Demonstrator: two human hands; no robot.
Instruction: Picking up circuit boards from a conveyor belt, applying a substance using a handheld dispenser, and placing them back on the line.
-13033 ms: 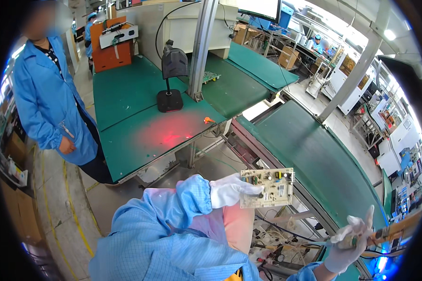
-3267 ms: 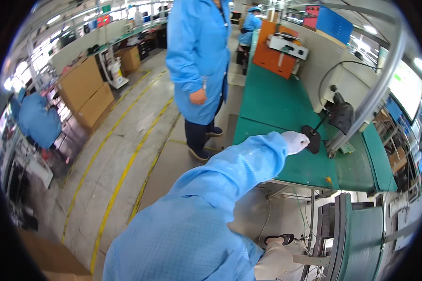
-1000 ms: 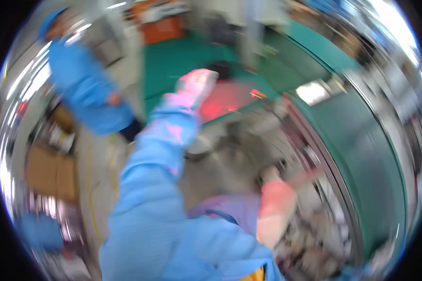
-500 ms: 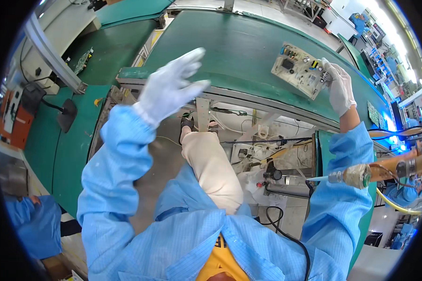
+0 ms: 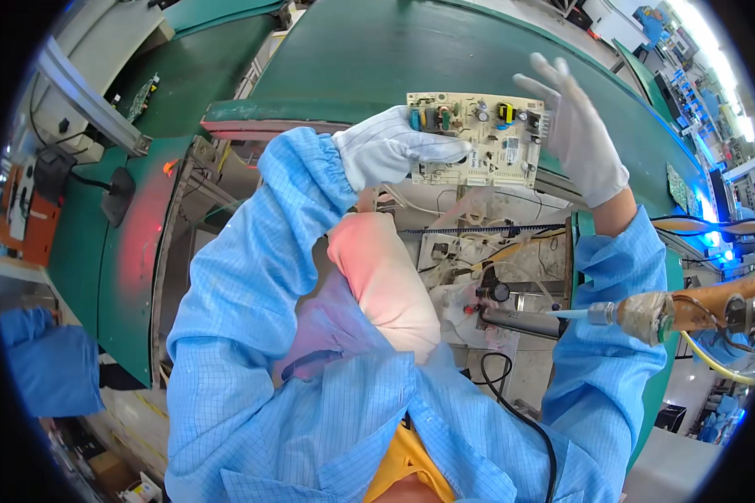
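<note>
A cream circuit board with capacitors, a yellow transformer and blue parts is held up at the near edge of the green conveyor belt. My left hand, in a white glove, grips its left end, the thumb lying across the component side and the other fingers partly hidden. Beside the board's right end is my right hand, gloved too, its fingers stretched out and spread. Whether its palm touches the board's edge I cannot tell.
The green belt runs across in front of me. Another circuit board lies at far right, and one more on the left belt. A nozzle with a pale blue tip juts in over my right forearm.
The board has moved left and nearer, turned level, and passed from my right hand to my left. My left hand came right to it; my right hand's fingers have spread.
</note>
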